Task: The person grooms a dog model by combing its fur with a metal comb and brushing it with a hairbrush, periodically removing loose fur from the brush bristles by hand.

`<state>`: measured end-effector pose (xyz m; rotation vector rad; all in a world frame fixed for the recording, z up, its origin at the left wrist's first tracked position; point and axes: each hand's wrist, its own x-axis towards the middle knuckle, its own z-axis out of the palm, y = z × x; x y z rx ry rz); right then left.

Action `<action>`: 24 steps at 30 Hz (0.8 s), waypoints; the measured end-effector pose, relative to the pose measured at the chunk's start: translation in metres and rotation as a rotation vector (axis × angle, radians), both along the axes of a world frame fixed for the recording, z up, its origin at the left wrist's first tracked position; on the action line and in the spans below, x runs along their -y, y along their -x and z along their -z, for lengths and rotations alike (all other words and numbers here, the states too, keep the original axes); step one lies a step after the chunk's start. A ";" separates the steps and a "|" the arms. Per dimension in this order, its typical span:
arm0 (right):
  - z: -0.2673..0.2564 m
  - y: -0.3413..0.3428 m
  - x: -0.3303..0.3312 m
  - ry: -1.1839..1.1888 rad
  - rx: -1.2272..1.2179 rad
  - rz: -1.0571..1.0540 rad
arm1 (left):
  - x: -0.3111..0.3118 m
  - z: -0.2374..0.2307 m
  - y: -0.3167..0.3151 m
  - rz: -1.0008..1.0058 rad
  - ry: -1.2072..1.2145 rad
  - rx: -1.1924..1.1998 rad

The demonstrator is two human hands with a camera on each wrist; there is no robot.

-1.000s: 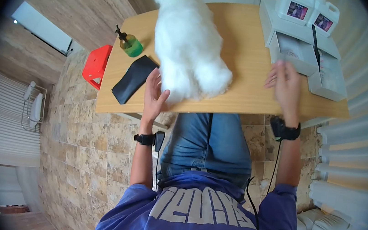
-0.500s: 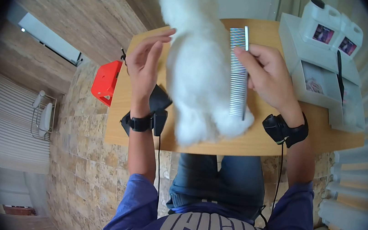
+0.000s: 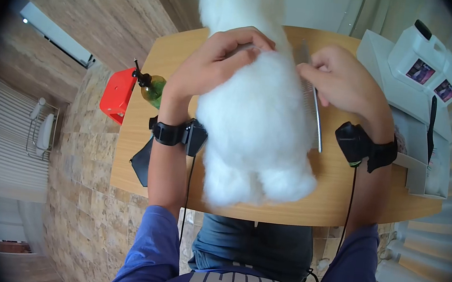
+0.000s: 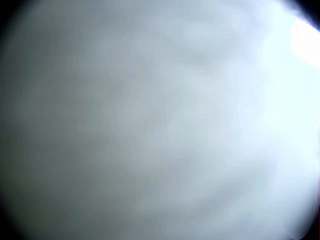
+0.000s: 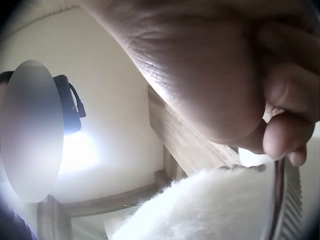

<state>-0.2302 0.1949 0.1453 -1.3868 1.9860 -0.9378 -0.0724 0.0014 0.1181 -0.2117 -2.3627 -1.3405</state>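
A white fluffy animal (image 3: pixel 257 116) stands on the wooden table, its rear towards the person. On its back, the left hand (image 3: pixel 218 64) has its fingers bent over the fur, gathering some beside the thumb. The right hand (image 3: pixel 345 85) pinches a metal comb (image 3: pixel 317 118) at the animal's right side, the comb's teeth against the coat. Only blurred white fur (image 4: pixel 150 120) fills the left wrist view. In the right wrist view, the right hand (image 5: pixel 215 75) has curled fingers on the comb (image 5: pixel 287 205), beside the white fur (image 5: pixel 195 210).
On the left of the table (image 3: pixel 332 193) are a green pump bottle (image 3: pixel 153 91) and a black pouch (image 3: pixel 142 163). A white drawer box (image 3: pixel 405 106) with two white jugs (image 3: pixel 419 57) stands on the right. A red stool (image 3: pixel 117 94) is beyond the left edge.
The left hand has moved from beside the animal onto its back and gathered fur. The right hand, with the comb in its grip, has shifted slightly right, and the comb has turned more edge-on.
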 end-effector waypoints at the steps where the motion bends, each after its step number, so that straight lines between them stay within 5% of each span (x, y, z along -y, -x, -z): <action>1: 0.001 0.006 -0.001 -0.015 -0.124 0.062 | 0.000 0.000 -0.001 0.002 -0.014 0.023; 3: 0.002 0.011 -0.004 -0.035 -0.241 0.123 | 0.002 0.002 0.000 0.005 -0.033 0.054; 8: 0.006 0.005 -0.014 0.425 -0.104 0.046 | -0.001 0.007 0.001 0.057 -0.200 0.045; 12: -0.007 0.001 -0.015 0.393 0.105 -0.036 | -0.015 0.006 -0.001 0.034 -0.215 0.060; 14: -0.019 0.002 -0.017 0.105 0.460 -0.307 | -0.037 0.000 -0.011 -0.144 -0.195 -0.023; 15: 0.011 -0.007 -0.002 0.347 0.227 -0.226 | -0.038 -0.004 -0.012 -0.138 -0.185 -0.008; 18: 0.023 -0.001 0.006 0.155 0.217 -0.303 | -0.034 -0.007 -0.013 -0.261 0.142 0.074; 20: 0.027 0.007 0.008 0.125 0.272 -0.260 | -0.030 0.003 -0.005 -0.096 -0.154 -0.023; 24: 0.027 0.020 0.008 0.000 0.127 -0.259 | -0.031 0.008 0.000 -0.099 -0.228 0.006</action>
